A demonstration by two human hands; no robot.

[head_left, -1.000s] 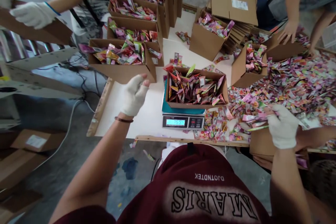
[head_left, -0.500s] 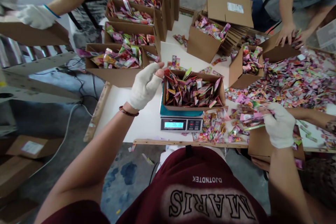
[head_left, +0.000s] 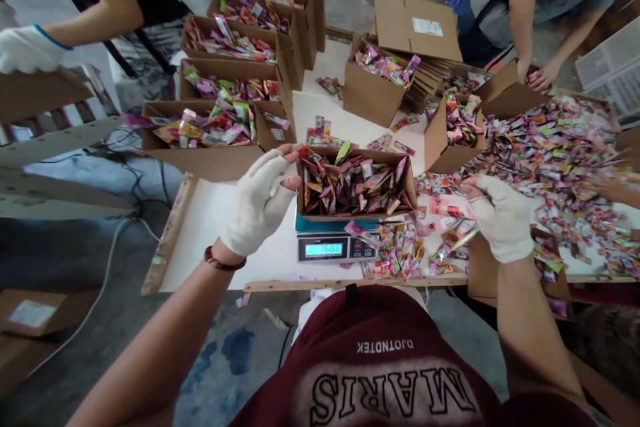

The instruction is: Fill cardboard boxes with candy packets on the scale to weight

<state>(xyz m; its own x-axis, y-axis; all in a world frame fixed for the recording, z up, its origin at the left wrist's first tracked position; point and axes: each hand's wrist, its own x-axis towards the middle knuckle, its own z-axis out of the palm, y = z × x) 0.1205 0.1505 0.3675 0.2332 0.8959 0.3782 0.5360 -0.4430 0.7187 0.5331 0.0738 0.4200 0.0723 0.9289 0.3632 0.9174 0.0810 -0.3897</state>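
Observation:
An open cardboard box (head_left: 357,217) full of small colourful candy packets (head_left: 345,183) stands on a digital scale (head_left: 323,250) in front of me. My left hand (head_left: 263,197), in a white fingerless glove, is at the box's upper left corner, fingers stretched and thumb apart. My right hand (head_left: 503,217), gloved alike, is right of the box above the table, fingers curled over a few pink and clear packets (head_left: 453,208); its grip is partly hidden. One pink packet (head_left: 363,233) is in front of the scale's panel. The lit display seems to read 7688.
Filled boxes (head_left: 200,160) line the table's left side. Two more filled boxes (head_left: 375,93) (head_left: 453,140) stand behind. A big heap of packets (head_left: 555,147) covers the right. Flattened cartons (head_left: 420,23) are stacked at the back. Co-workers' hands (head_left: 30,50) (head_left: 543,73) are at both sides.
My right hand has moved left towards the box with packets. A pink packet now shows over the scale's front. The display has risen from about 7616. The camera view has shifted slightly.

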